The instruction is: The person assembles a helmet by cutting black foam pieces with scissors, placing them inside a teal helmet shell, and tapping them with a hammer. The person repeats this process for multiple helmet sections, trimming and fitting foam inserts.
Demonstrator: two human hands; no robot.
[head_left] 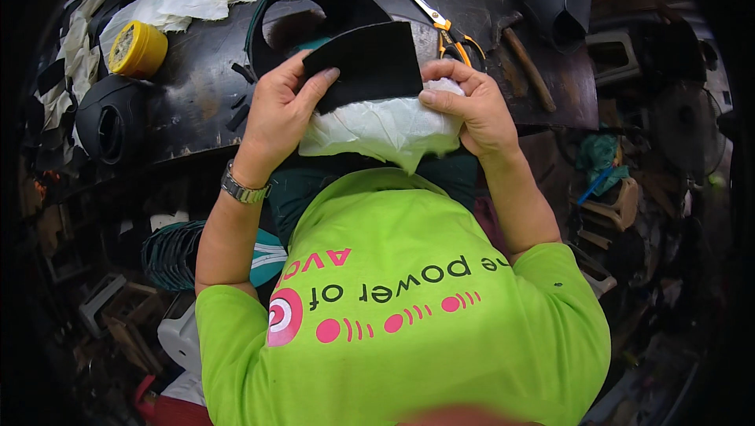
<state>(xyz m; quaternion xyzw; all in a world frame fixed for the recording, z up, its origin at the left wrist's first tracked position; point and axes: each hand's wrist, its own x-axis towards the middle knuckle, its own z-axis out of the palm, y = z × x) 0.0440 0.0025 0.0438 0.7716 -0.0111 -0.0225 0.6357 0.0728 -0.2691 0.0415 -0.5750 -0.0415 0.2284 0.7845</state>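
While we hold a black piece [377, 68] with both arms bent, it sits near the top middle of the frame, over the front edge of the dark table [189, 115]. Our left hand [285, 104] pinches its left side, with the thumb on the front and most of the fingers hidden behind. Our right hand [480, 104] pinches a thin white sheet [381, 131] between thumb and finger, right beside the black piece's right edge. We cannot tell if those fingers squeeze the black piece too. The white sheet shows below the black piece and hangs to a point. Just behind, we see a black curved band [350, 3] with a big round gap; we cannot tell if it is joined to the piece we hold.

At the upper right of our hands lie open scissors [445, 25] with orange and black handles, and farther right is a hammer [528, 68] with a wooden handle. We have a yellow tub [140, 50] in the upper left, near a round black thing [110, 121]. We wear a metal watch [244, 186] on our left wrist.
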